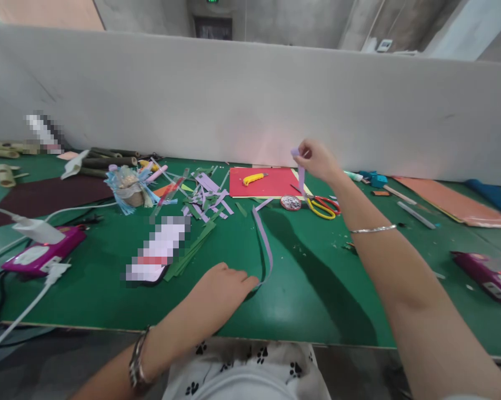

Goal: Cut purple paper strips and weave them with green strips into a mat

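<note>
A long lilac paper strip [264,236] runs across the green table [309,283] in a curve. My right hand [316,159] is raised over the far part of the table, fingers pinched on the strip's upper end. My left hand [223,289] rests near the front edge, and its fingertips are closed on the strip's lower end, which loops there. A red sheet [275,182] with a yellow utility knife [254,179] on it lies just left of my right hand.
Scissors with yellow and red handles [323,207] and a round tape roll [291,203] lie under my right arm. Lilac and green paper scraps [204,203] are heaped at centre left. Pink devices [40,256] [490,275] sit at both sides. A grey partition [250,105] backs the table.
</note>
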Motion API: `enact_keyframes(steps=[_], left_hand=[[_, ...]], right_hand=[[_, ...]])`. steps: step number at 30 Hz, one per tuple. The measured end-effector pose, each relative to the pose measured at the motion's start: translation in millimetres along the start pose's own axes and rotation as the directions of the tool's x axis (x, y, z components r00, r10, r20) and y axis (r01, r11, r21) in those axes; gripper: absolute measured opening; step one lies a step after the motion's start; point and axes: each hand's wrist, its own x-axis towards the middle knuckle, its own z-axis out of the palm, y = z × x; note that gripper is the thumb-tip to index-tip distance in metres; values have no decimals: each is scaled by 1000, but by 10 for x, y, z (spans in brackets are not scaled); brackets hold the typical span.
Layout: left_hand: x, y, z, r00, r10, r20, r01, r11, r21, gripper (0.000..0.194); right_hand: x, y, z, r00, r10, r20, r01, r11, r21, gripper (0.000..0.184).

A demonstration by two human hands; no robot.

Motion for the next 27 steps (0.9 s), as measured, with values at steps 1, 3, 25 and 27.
enact_keyframes(steps=[1, 3, 25, 27], left_hand=[[-22, 18, 2, 1000, -17, 24, 16, 998, 57, 29], [-63, 40, 8, 997, -55, 53, 48, 991, 121, 39], [40, -311, 239, 973, 36, -230, -128, 907, -401, 22], [73, -291, 231, 962, 17, -274, -145, 879, -455, 22]], right_hand=[[78, 5, 12, 996, -40, -81, 37, 999, -40, 18], [209, 10, 47, 968, -138, -212, 112, 985, -129, 12], [-858, -443, 87, 719, -223, 659, 209, 973, 102, 30], [-1223, -640, 5, 668, -263, 696, 104, 959, 263, 35]])
